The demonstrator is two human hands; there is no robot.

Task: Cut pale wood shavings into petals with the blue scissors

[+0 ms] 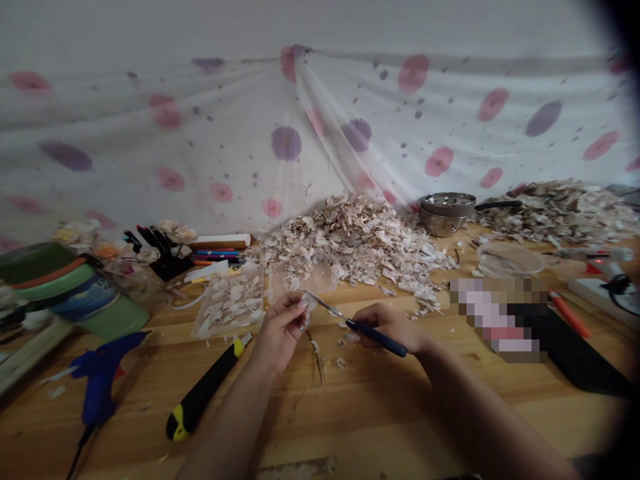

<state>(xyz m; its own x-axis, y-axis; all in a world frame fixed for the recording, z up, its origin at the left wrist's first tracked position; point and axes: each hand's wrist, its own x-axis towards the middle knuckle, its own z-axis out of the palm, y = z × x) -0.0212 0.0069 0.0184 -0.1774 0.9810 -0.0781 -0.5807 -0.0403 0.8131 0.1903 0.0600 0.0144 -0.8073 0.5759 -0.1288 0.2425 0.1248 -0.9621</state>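
Note:
My left hand [286, 327] is closed in a pinch on a thin pale flake [311, 303], partly hidden by the fingers. My right hand [383, 325] grips a slim hand tool [377, 335] with a long dark blue handle and a narrow metal end. I cannot tell whether it is scissors or pliers. Its tip reaches the flake at my left fingertips. Below the hands, a thin dark twig [318, 360] and small scraps lie on the wooden table [380, 413]. A clear tray of pale flakes [230, 300] lies just left of my left hand.
Behind my hands rises a large heap of flakes [350, 240]. Metal bowls [445, 212] stand right of it. To the left lie a black-yellow utility knife [205, 390], a blue glue gun [103, 373] and a green container [90, 293]. An orange pen [569, 313] lies right.

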